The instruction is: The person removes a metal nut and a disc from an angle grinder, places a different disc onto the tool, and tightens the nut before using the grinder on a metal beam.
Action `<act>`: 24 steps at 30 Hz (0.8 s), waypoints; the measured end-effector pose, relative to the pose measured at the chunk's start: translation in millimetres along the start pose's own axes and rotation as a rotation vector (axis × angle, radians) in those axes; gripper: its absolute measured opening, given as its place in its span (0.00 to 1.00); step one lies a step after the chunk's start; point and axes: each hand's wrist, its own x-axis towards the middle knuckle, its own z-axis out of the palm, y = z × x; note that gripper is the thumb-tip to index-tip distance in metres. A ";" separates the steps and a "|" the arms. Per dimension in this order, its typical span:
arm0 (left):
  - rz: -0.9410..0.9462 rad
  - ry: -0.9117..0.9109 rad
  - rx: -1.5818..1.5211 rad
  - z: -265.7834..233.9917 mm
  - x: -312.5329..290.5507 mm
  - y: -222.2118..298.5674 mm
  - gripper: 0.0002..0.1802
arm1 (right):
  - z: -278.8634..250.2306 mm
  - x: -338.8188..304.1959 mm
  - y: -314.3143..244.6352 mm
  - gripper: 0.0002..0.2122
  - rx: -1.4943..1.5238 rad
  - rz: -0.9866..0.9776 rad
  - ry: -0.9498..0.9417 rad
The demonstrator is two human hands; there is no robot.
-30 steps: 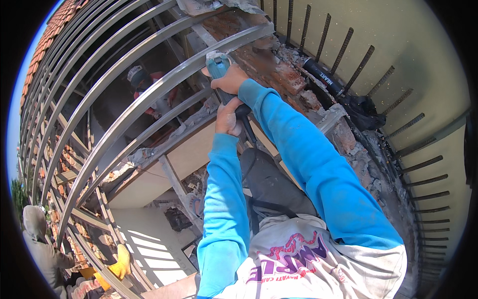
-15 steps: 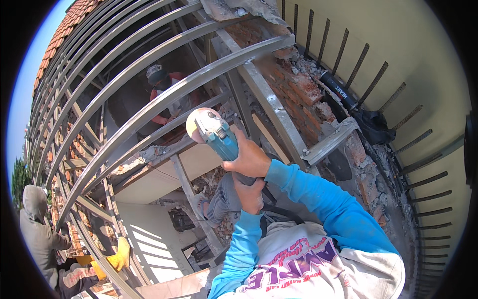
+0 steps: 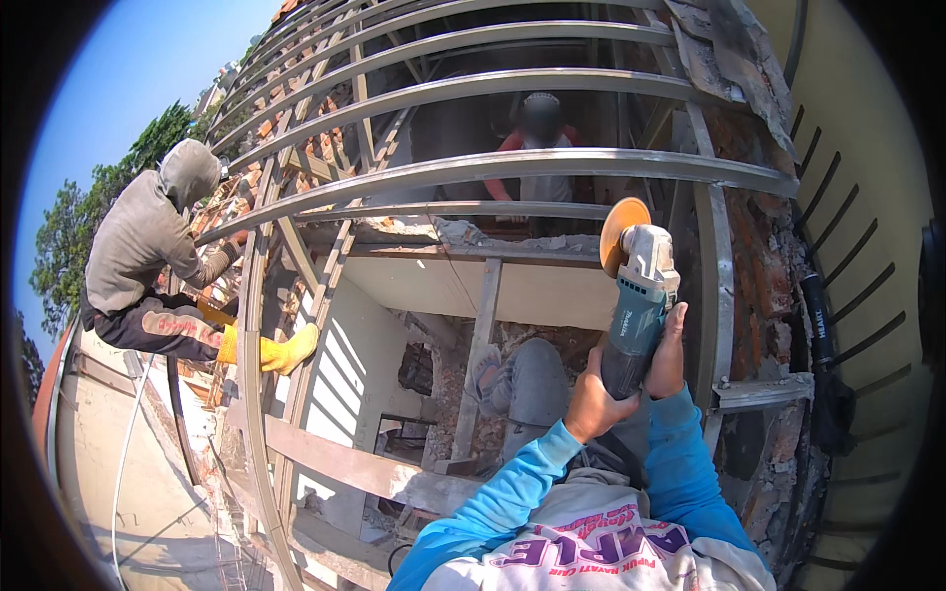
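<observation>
Both my hands are on a teal and black angle grinder (image 3: 634, 330), which points away from me with its grey head uppermost. Its orange cutting disc (image 3: 623, 232) stands to the left of the head, close to the lower metal roof batten (image 3: 463, 210). My left hand (image 3: 594, 402) wraps the black rear grip from the left. Along the grinder's right side lies my right hand (image 3: 669, 357), its thumb pointing up and its fingers mostly hidden. The disc looks apart from the metal, and whether it spins I cannot tell.
Several curved-looking metal battens (image 3: 512, 163) cross ahead. A co-worker in a grey hood and yellow boots (image 3: 177, 246) perches at left; another person (image 3: 540, 148) is below the battens. Rebar rods (image 3: 857, 295) stick out of the right wall. An open drop with rubble (image 3: 424, 364) lies below.
My view has swung left, so the hooded co-worker shows more fully. The grinder has turned from tilting left to nearly upright, and my right hand has shifted to its right side.
</observation>
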 end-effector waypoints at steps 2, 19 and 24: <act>-0.027 -0.028 0.040 5.0 -1.7 -5.5 0.40 | -2.0 -4.2 -1.7 0.34 0.037 0.023 -0.021; -0.032 -0.237 0.050 44.8 -5.5 -19.2 0.38 | -61.6 -31.5 -4.0 0.31 -0.102 -0.116 0.118; -0.037 -0.250 0.002 46.0 -9.7 -33.3 0.36 | -65.6 -32.7 1.0 0.31 -0.230 -0.200 0.135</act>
